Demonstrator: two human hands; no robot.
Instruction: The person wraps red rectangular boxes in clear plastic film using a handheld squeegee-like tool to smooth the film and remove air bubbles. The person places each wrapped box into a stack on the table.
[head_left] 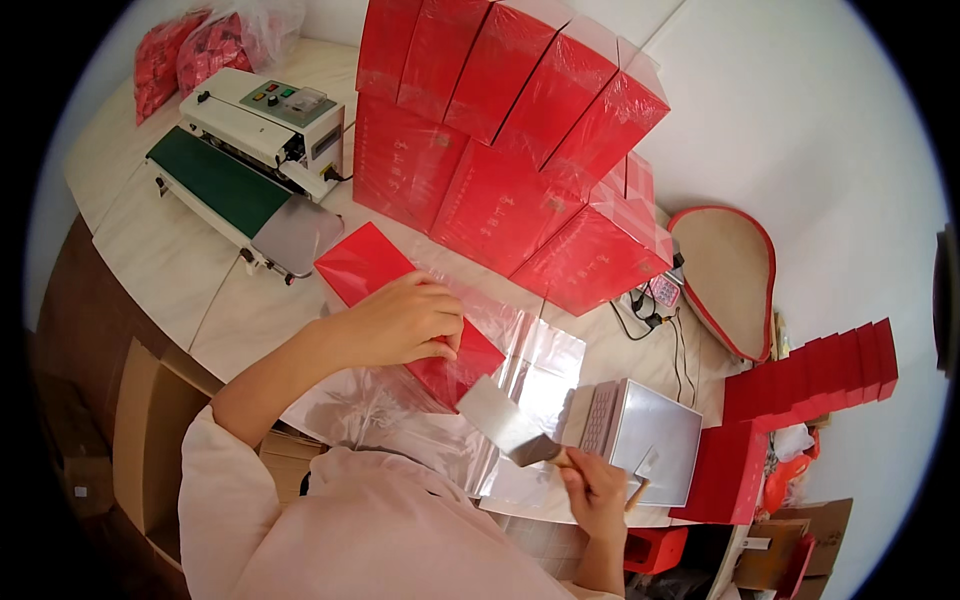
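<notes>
A long red box [368,262] lies slantwise on the table, with clear plastic film [540,345] under and around it. My left hand [412,318] lies across the middle of the box, fingers bent and closed on it; whether they also pinch film, I cannot tell. In my right hand [598,488] is a scraper [497,415] with a broad metal blade and a wooden handle. Its blade reaches the near right end of the red box. Just right of the scraper sits a silver flat-topped metal device [655,440] with a vented side.
Wrapped red boxes [480,190] are stacked high at the back. A sealing machine [255,130] with a green belt stands at the far left, near bags of red packets [205,50]. More red boxes [810,375] rise at the right. An open carton [150,440] stands lower left; cables [655,320] trail behind the device.
</notes>
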